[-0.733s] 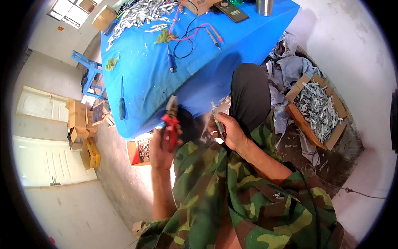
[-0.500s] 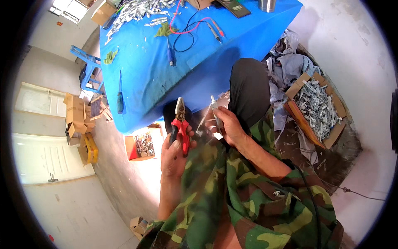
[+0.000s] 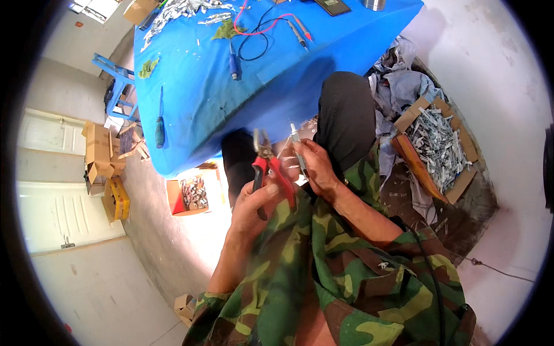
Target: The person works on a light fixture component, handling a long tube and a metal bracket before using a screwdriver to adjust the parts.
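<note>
My left hand (image 3: 248, 212) is closed round a pair of pliers (image 3: 265, 154) with red and black handles. Their jaws point up and stand apart, and the handles are spread. Close by on the right, my right hand (image 3: 321, 167) pinches a slim grey piece with a pale pointed tip (image 3: 295, 135); its exact kind I cannot make out, and fingers cover part of it. The plier jaws are beside this piece, with a small gap between them. Both hands are above my lap, over the camouflage cloth (image 3: 283, 254).
A blue-covered table (image 3: 190, 109) carries screwdrivers (image 3: 160, 132), test leads (image 3: 300, 37) and silvery strips (image 3: 173, 17). At right stands a carton of metal scraps (image 3: 461, 187). Below the table's left side is a box of small parts (image 3: 175, 199). A blue chair (image 3: 119, 86) stands far left.
The pliers have moved right, toward the grey piece, and their handles and jaws have spread apart. My right hand still holds the piece in nearly the same place.
</note>
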### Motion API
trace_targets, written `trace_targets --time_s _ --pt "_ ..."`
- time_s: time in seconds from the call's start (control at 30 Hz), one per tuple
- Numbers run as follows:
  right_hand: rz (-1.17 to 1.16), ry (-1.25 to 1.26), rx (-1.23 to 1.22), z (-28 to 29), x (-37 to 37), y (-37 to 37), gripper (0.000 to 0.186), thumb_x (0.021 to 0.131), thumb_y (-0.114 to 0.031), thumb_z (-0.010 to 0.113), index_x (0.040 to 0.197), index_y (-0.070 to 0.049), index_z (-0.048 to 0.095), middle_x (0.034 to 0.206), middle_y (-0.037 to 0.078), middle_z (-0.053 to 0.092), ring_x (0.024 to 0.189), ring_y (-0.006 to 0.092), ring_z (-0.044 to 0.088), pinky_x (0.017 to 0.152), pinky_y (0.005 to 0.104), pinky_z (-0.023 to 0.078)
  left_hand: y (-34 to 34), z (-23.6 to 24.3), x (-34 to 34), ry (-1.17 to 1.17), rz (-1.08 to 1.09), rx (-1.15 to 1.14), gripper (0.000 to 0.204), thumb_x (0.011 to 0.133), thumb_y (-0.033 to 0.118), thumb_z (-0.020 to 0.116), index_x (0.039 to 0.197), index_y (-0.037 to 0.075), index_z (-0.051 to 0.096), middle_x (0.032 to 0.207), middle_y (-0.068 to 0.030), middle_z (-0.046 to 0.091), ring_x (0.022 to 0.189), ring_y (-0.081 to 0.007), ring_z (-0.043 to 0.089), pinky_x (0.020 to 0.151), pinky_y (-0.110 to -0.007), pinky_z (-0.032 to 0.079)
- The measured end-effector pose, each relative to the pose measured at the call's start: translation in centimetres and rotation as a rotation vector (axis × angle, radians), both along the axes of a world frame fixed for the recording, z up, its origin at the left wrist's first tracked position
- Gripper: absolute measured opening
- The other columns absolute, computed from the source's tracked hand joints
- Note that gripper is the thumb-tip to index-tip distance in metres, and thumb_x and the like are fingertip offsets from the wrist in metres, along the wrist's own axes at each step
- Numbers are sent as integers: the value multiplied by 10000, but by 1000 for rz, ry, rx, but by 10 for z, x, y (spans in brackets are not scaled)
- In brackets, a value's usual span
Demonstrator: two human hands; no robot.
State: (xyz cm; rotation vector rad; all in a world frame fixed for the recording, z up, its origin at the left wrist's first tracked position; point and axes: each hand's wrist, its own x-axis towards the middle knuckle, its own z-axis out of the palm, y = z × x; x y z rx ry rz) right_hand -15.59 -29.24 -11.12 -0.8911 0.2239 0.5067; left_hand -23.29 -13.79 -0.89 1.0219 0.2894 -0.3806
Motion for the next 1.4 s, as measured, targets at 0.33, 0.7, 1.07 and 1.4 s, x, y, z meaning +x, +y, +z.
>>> trace_targets --time_s 0.33,0.7,1.07,1.4 --pt "-12 6 -48 2 -2 -6 257 1055 -283 558 1166 -72 652 1062 47 722 853 115 681 619 244 518 23 -14 -2 -465 -110 1333 394 887 60 594 1265 -45 634 1474 -190 514 1361 -312 511 1113 -409 407" --pt "13 -94 -42 -2 -6 4 283 1072 -288 553 1199 -40 599 1071 73 717 805 102 697 525 198 469 9 -31 4 -699 -250 1889 464 857 78 666 1304 -29 600 1516 -191 452 1407 -371 413 1185 -505 288" --pt "88 -38 52 5 -3 -5 288 1091 -298 511 1160 -37 611 1004 80 714 679 94 651 475 197 413 21 -29 13 -693 -367 1930 503 798 59 692 1285 -25 600 1452 -158 480 1358 -351 446 1133 -476 346" --pt "190 -81 43 5 -8 -6 271 1089 -280 516 1068 -27 612 768 24 602 509 51 444 436 209 327 36 -32 10 -757 -426 1972 332 861 113 715 1135 -39 606 1271 -179 539 1138 -361 531 982 -474 442"
